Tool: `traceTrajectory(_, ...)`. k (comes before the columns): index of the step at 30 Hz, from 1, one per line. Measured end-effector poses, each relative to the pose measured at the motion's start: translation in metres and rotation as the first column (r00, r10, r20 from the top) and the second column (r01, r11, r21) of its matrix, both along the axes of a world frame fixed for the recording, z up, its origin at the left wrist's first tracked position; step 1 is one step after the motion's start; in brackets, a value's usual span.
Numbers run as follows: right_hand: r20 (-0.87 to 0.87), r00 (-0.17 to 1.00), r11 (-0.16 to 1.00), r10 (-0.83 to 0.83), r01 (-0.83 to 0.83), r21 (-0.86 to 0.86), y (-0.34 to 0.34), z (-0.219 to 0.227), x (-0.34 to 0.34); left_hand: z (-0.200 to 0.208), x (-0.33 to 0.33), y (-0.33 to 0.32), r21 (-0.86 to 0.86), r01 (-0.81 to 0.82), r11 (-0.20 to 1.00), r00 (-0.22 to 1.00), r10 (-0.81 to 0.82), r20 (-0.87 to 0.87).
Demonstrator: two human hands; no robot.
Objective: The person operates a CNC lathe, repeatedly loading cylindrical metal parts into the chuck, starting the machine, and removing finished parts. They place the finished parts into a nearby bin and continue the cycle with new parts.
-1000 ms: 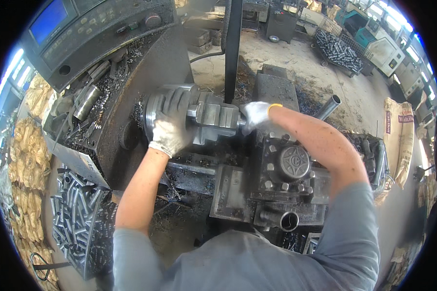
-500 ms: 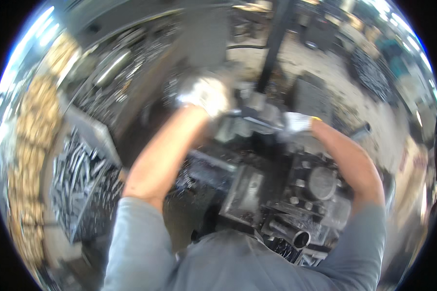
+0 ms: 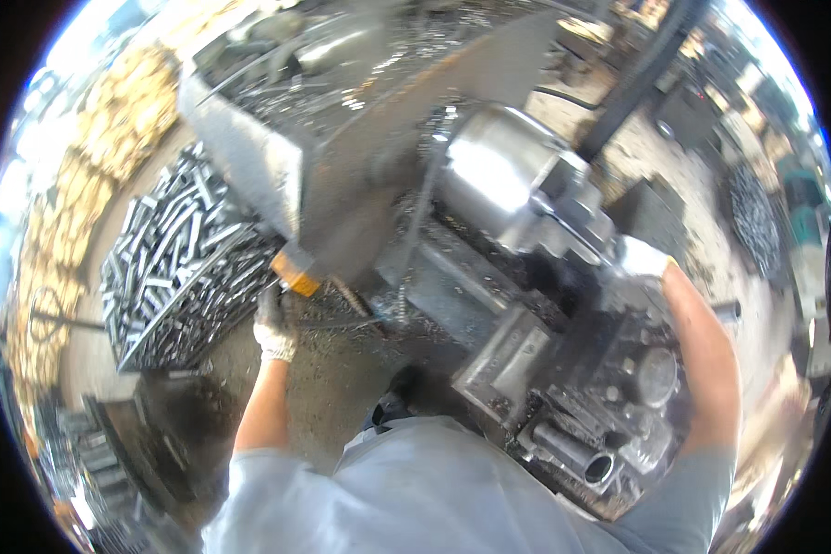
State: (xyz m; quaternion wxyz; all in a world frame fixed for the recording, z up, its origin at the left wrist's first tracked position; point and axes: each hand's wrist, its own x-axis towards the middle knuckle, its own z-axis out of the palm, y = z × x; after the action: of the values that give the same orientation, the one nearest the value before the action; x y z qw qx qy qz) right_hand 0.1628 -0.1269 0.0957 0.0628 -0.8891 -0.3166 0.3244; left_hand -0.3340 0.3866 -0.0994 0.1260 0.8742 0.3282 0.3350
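A large shiny lathe chuck [image 3: 499, 171] with stepped jaws sits right of centre. From it a thin metal rod [image 3: 572, 226] slants toward my right hand [image 3: 643, 257]. White-gloved, that hand is closed around the rod's far end, its fingertips partly hidden. My left hand [image 3: 275, 332], in a soiled white glove, is lowered at the left beside a yellow block [image 3: 295, 272] on the machine's corner. A dark bar [image 3: 337, 323] runs up to the left hand. Its fingers are dark and blurred, so whether they grip the bar cannot be made out.
A bin of cut metal pieces [image 3: 180, 245] stands at the left. A metal tray [image 3: 291, 171] with swarf lies beyond the left hand. Below the chuck are the lathe bed [image 3: 462, 277] and the tool post [image 3: 656, 374]. A hollow tube [image 3: 577, 452] lies near my body.
My left hand has left the chuck and dropped to the lower left, beside the yellow block. My right hand stays by the rod. The view has shifted toward the left.
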Motion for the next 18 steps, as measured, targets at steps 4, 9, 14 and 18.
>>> traceTrajectory(4,0.022,1.000,0.998,0.010,-0.011,0.070,-0.002,-0.003,0.003,0.025,0.011,0.003,-0.564,0.041,0.825,0.995,0.020,0.102)
traceTrajectory(9,-0.064,0.998,0.988,0.022,-0.012,0.156,0.000,0.000,-0.005,0.064,0.017,-0.051,-0.980,0.197,0.022,0.871,0.455,0.185)
traceTrajectory(14,-0.076,0.995,0.991,-0.070,0.078,0.106,0.010,0.016,-0.014,0.167,0.151,-0.151,-0.244,0.557,0.794,0.823,-0.489,0.289)
traceTrajectory(18,0.014,0.992,0.984,-0.129,0.130,-0.118,0.025,0.031,-0.023,0.224,0.298,-0.161,0.405,0.665,0.627,0.612,-0.769,0.186)
